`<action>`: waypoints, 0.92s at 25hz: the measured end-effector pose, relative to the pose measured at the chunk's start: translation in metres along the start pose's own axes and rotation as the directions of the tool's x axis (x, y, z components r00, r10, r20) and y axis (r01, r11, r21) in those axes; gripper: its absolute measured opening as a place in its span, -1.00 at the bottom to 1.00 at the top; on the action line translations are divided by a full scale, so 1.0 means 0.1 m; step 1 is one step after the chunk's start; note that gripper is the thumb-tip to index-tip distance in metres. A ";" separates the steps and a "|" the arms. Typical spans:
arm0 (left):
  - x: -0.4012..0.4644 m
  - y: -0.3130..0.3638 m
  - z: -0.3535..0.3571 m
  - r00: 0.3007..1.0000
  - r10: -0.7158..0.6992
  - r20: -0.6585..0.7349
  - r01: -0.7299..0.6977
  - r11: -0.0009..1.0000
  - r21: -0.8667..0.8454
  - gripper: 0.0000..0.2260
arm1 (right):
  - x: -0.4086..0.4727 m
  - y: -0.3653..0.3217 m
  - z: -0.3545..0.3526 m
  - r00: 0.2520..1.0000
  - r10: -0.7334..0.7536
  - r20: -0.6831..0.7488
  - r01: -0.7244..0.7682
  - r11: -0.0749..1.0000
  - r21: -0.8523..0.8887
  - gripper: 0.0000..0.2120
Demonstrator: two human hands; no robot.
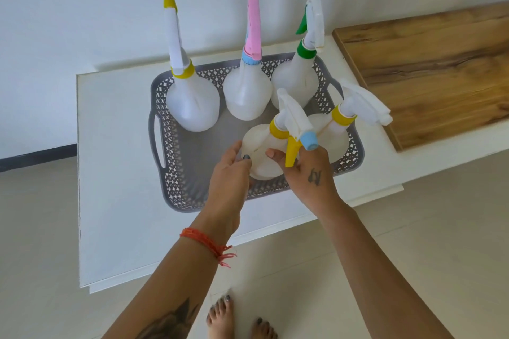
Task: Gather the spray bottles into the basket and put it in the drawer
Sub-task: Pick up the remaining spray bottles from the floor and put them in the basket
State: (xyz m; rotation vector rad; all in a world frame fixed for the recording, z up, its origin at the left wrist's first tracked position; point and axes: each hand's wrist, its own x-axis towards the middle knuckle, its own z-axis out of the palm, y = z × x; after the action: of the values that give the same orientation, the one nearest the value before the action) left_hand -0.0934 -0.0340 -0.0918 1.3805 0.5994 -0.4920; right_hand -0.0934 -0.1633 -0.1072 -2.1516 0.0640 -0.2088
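Note:
A grey perforated basket sits on a white cabinet top. Several translucent white spray bottles stand inside it: one with a yellow collar at the back left, a pink-headed one in the middle, a green-collared one at the back right, and a yellow-collared one at the front right. Both hands hold the front bottle, which has a yellow trigger and blue nozzle. My left hand grips its left side. My right hand grips its right side, under the trigger.
A wooden board lies on the cabinet top to the right of the basket. A white wall rises behind. My bare feet stand on a pale tiled floor just in front of the cabinet's edge.

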 end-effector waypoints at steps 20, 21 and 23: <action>-0.67 -0.23 -0.57 0.884 0.317 -0.344 -0.363 0.928 -0.078 -0.78 | -0.93 -0.49 0.28 0.847 0.323 -0.423 -0.174 0.920 0.352 -0.76; -0.75 -0.27 -0.67 0.873 0.320 -0.368 -0.367 0.928 -0.066 -0.76 | -1.02 -0.60 0.37 0.870 0.320 -0.374 -0.174 0.911 0.375 -0.78; -0.94 -0.34 -0.90 0.843 0.333 -0.422 -0.387 0.921 -0.047 -0.73 | -1.19 -0.84 0.57 0.937 0.263 -0.232 -0.162 0.911 0.379 -0.76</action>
State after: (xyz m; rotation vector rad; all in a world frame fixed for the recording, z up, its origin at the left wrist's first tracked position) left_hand -0.1955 0.0484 -0.0639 1.4373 0.6725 0.1480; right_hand -0.2039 -0.0548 -0.0827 -1.7259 0.3960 -0.3650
